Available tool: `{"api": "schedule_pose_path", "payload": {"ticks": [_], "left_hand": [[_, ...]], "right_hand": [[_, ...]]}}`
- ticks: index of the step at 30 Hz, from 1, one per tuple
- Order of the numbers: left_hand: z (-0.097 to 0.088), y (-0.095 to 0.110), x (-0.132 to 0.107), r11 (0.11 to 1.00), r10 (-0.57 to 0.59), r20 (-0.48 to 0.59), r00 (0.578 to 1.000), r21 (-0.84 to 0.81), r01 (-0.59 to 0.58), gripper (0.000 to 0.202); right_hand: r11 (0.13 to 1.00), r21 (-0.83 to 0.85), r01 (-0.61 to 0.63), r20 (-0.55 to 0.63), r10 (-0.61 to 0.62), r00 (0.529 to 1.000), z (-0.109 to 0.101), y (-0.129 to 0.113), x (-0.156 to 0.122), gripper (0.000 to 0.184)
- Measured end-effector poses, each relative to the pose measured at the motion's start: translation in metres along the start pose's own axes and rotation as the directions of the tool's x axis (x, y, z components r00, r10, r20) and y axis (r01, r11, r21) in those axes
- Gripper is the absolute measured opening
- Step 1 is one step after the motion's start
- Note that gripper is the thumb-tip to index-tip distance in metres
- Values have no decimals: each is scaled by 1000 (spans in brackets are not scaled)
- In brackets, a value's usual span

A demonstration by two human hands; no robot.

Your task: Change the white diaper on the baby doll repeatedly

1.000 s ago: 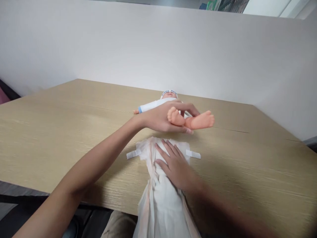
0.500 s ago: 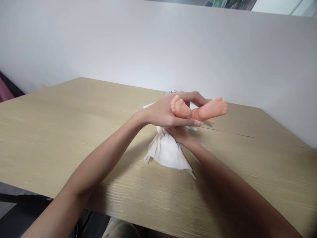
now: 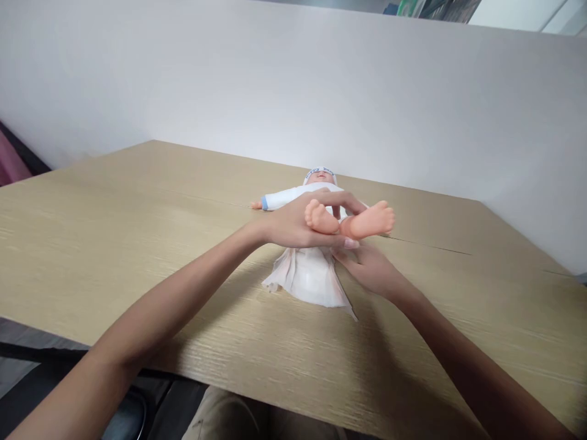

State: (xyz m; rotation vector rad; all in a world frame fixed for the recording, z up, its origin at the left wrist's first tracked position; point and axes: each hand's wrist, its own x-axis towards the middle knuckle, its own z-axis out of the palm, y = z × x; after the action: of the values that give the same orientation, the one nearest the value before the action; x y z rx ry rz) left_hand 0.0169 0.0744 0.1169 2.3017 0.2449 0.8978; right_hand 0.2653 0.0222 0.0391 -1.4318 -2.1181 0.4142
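Note:
A baby doll (image 3: 293,195) in white clothes with blue cuffs lies on its back on the wooden table (image 3: 114,244), head toward the wall. My left hand (image 3: 298,226) is wrapped round both its ankles and holds the bare feet (image 3: 362,221) up off the table. Under the raised legs lies a white diaper (image 3: 309,278), its near end spread toward me. My right hand (image 3: 369,269) rests at the diaper's right edge beneath the doll; its fingertips are hidden under my left hand and the legs.
A plain white partition wall (image 3: 293,91) stands right behind the table's far edge. The table's near edge (image 3: 229,379) runs across the bottom, with my lap below it. A dark pink-edged object (image 3: 11,162) shows at the far left.
The diaper slid away from me and under the doll, from hanging over the near edge to lying beneath the raised legs. My right hand went with it. The legs rose, then dropped slightly.

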Motion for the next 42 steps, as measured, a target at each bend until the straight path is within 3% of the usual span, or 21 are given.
{"api": "schedule_pose_path", "payload": {"ticks": [3, 5, 8, 12, 16, 21, 26, 33, 38, 40, 42], "left_hand": [[11, -2, -9, 1000, -28, 36, 999, 0, 28, 40], [16, -1, -14, 999, -43, 58, 997, 32, 41, 40], [19, 3, -21, 998, -36, 48, 998, 54, 33, 43], [9, 0, -44, 992, -23, 46, 999, 129, 17, 45], [-10, -19, -87, 958, -12, 162, 987, 285, -36, 34], [-12, -44, -134, 942, -61, 218, 974, 335, -16, 48], [3, -53, -149, 911, -148, 257, 955, 410, 31, 64], [2, -53, -147, 906, -174, 306, 936, 422, 30, 83], [3, -34, -138, 918, -247, 285, 926, 374, 130, 51], [10, -25, -136, 898, -298, 257, 920, 403, 178, 38], [20, -19, -136, 866, -339, 203, 919, 448, 221, 39]], "right_hand": [[1000, 11, 10, -141, -8, 990, -4, -9, -28, 47], [993, 40, 114, -258, -100, 961, 1, -14, -34, 56], [960, 108, 257, -331, -209, 920, 7, -17, -30, 58], [921, 162, 355, -242, -312, 919, -3, -12, -29, 65], [884, 118, 452, -129, -437, 890, -15, 8, -43, 57], [823, -122, 555, 22, -557, 830, -1, 44, -58, 40], [827, -206, 523, 110, -512, 852, 9, 55, -62, 44], [896, -53, 442, 131, -432, 892, -2, 49, -64, 49], [956, 111, 271, 166, -287, 943, -16, 34, -60, 46], [972, 74, 221, 158, -230, 960, -16, 21, -63, 40], [970, -39, 239, 138, -232, 963, -9, 9, -69, 46]]}}
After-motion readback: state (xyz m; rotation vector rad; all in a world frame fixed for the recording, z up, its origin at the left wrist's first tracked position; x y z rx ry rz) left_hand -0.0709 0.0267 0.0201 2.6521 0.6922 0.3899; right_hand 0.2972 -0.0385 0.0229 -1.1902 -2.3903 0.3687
